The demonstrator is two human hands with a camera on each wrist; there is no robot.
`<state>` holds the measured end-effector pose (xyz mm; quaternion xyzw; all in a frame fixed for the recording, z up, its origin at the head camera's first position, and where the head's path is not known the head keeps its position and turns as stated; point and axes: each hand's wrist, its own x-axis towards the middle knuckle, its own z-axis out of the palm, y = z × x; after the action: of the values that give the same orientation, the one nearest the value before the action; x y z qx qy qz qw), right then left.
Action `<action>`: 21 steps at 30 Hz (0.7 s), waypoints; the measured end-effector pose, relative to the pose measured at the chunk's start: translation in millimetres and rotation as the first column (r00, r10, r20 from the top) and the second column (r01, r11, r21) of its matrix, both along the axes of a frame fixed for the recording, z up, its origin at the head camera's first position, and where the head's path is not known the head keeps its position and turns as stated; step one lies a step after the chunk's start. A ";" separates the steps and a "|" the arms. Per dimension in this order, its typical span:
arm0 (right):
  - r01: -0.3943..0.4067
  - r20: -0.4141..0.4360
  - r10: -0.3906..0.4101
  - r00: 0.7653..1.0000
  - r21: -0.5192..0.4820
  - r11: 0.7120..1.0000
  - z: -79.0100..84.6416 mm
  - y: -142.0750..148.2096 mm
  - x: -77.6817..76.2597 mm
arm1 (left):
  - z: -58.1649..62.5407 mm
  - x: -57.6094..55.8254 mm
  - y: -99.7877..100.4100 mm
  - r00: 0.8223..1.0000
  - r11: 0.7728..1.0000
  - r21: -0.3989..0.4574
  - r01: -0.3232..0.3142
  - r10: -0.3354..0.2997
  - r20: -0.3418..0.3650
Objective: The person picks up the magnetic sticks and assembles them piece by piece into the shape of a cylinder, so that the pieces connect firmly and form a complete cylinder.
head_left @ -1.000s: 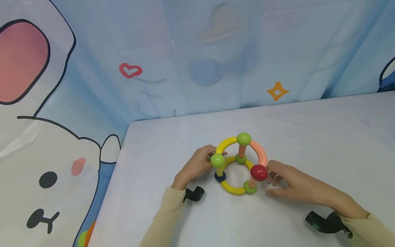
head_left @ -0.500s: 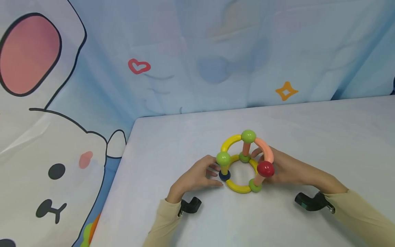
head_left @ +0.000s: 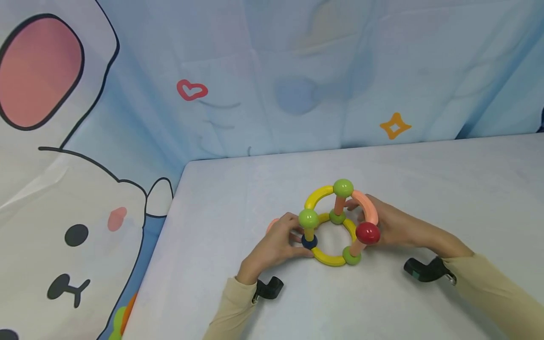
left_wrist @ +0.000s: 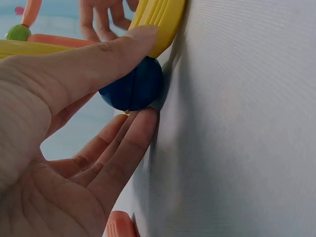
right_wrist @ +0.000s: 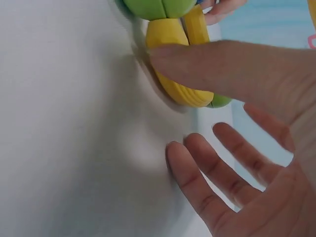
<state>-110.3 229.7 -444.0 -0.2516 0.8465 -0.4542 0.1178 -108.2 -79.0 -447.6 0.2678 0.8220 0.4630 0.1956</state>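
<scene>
A ball-and-rod building toy stands on the table, made of yellow and peach rods joined by green, red and dark blue balls. My left hand is at its left side, thumb and fingertips around the blue ball low at the table. In the left wrist view, the thumb lies across the yellow curved rod above that ball. My right hand reaches behind the right side, partly hidden by a peach curved rod and the red ball. Its thumb lies over a yellow rod, the other fingers spread apart below.
A loose peach piece lies on the table behind my left hand, mostly hidden in the head view. The white-covered table meets a printed blue curtain at its far and left edges.
My right hand has moved from the outside of the red ball to behind the toy's right side. The left hand has shifted from the back-left down to the blue ball.
</scene>
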 end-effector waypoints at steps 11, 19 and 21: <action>-0.091 0.103 0.098 0.990 -0.070 0.993 5.6 -9.3 -9.1 | -3.8 -3.6 0.0 0.999 1.000 0.012 -0.011 0.011 -0.035; -0.058 0.093 0.064 0.994 -0.070 0.996 2.0 0.7 -4.4 | -1.2 -14.3 5.1 0.999 0.999 -0.031 -0.022 0.021 -0.036; -0.049 0.070 0.052 0.996 -0.056 0.997 0.7 4.6 -1.9 | 0.2 -17.2 6.7 0.999 0.999 -0.035 -0.023 0.022 -0.032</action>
<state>-112.1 234.3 -443.3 -0.2597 0.8225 -0.4826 0.1524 -125.3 -72.3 -447.4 0.2623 0.8361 0.4462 0.1820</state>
